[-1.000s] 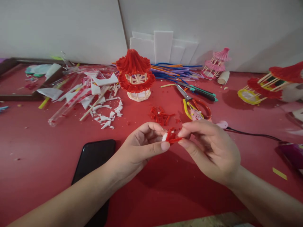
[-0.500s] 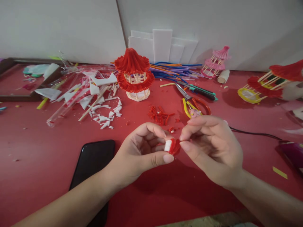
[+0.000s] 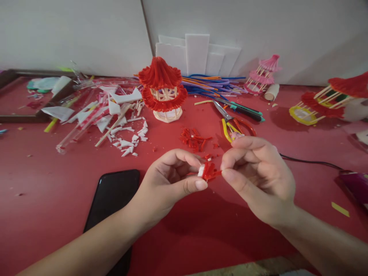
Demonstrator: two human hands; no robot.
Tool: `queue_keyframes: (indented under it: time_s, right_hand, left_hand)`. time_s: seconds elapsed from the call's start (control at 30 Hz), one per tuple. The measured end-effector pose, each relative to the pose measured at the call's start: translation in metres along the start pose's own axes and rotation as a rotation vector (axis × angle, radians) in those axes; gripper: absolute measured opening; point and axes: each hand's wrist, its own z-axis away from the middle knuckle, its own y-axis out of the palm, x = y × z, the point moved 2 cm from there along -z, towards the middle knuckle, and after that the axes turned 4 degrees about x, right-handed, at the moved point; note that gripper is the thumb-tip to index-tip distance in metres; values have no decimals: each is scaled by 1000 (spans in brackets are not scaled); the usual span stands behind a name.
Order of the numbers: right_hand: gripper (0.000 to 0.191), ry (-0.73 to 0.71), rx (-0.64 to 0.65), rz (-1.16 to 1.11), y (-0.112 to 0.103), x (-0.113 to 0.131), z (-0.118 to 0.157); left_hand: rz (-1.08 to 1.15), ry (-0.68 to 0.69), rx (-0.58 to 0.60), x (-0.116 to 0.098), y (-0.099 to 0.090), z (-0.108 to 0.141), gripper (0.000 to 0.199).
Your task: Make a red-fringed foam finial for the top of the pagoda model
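Observation:
Between thumb and fingers, my left hand (image 3: pixel 169 180) pinches a small white block covered on one side with red fuzzy strips (image 3: pixel 209 171). My right hand (image 3: pixel 258 176) has thumb and forefinger closed on a short red piece (image 3: pixel 219 173) that sticks out from the block's right side; whether it is attached cannot be told. Just beyond the hands lies a pile of short red pipe cleaner pieces (image 3: pixel 195 140). Behind it stands a small tower (image 3: pixel 162 90) with two red fuzzy roofs over pale sticks and a light base.
A black phone (image 3: pixel 112 199) lies beside my left forearm. Scissors (image 3: pixel 230 120) and a cutter (image 3: pixel 244 110) lie beyond my right hand. White foam scraps (image 3: pixel 126 143) spread at left, pipe cleaners (image 3: pixel 212 86) along the wall. A pink tower (image 3: pixel 264 74) and a tilted red-roofed tower (image 3: pixel 322 103) are at right.
The block has turned and shifted slightly left in my left hand. My right fingertips have drawn a little to the right, with the red piece now stretching between the hands.

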Motion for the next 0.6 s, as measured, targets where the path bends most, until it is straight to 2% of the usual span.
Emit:
queue_keyframes:
  time_s: [0.27, 0.6]
  right_hand:
    - [35, 32, 42, -5, 0, 0, -1]
    - [35, 145, -22, -6, 2, -2, -3]
  left_hand:
    - [-10, -50, 23, 2, -2, 1, 17]
    - [-87, -31, -16, 6, -6, 2, 19]
